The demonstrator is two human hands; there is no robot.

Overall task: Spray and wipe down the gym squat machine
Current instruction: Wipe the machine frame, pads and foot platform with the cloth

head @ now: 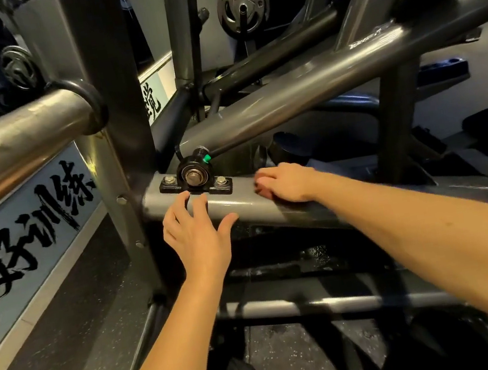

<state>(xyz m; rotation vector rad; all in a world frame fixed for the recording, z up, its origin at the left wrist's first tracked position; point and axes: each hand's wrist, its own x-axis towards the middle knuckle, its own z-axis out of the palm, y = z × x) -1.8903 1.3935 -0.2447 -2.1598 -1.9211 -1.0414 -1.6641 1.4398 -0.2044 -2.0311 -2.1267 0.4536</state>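
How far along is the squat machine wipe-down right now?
Done: nothing provable; the grey steel frame tube shows no clear wipe marks. In hand: left hand lies flat on it, right hand curls atop it, no cloth or sprayer visible. Left: black bolted bearing block, upper grey tubes.

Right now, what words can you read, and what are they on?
"好训练" on the pale wall banner; the brush character before it is cut off at the picture's edge.
"觉" on the farther strip; the character above it is half hidden.
Pale lettering on the sloping tube: too blurred to read.
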